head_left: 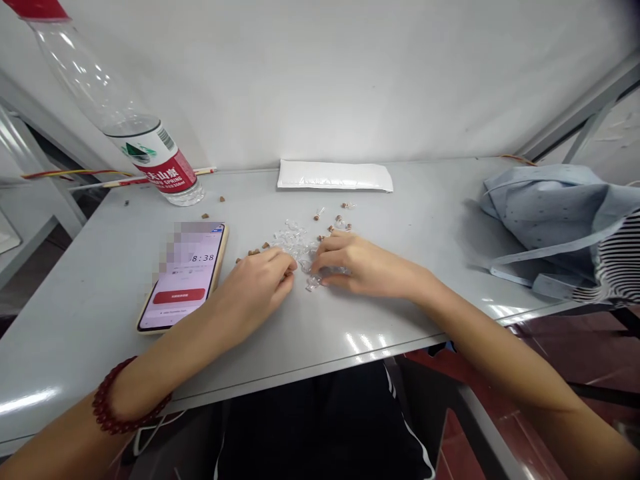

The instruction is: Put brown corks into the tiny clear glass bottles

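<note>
Left hand (263, 287): fingers curled inward, tips drawn together at the edge of a loose heap of small transparent vials (295, 243); any held item is hidden. Right hand (363, 263): partly curled, fingertips (321, 265) on vials at the heap's near edge; grip undeterminable. Small brown cork stoppers (330, 229) lie nearby on the grey table (360, 327).

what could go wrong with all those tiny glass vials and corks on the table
The loose clear glass vials could chip or crack if pressed, with the right hand resting among them. The brown corks by the left hand are small and scattered, so one might roll off the grey table.
</note>
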Motion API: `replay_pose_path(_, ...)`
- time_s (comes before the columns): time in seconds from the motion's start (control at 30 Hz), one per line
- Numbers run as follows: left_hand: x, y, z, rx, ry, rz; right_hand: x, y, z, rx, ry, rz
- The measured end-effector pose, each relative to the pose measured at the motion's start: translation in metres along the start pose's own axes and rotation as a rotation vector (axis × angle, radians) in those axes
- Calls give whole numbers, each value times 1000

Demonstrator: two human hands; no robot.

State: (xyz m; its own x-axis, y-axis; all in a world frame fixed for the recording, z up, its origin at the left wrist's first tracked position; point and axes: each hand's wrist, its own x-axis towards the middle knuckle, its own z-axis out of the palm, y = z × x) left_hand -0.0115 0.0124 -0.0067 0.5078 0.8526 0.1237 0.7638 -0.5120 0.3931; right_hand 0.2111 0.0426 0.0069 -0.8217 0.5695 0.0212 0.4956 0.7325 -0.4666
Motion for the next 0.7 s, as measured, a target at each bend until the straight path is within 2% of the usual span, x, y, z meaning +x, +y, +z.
replay_pose_path(0.2, -1, 5, -14, -237, -10, -92, 0, -6, 7, -83, 1, -47)
replay_pose_path(0.3, -2, 5, -17, -310, -43, -77, 1, -9, 11, -106, 16, -88)
replay_pose_path(0.43, -2, 3, -18, -320, -59, -13, 5, -9, 16, -151, 29, -111)
replay_pose_path(0.57, -2, 4, -20, -313, -29, -28, 7, -7, 18, -152, 71, -59)
replay_pose_path(0.7, -2, 8, -22, -347, -2, -34, 7, -6, 18, -130, 114, -70)
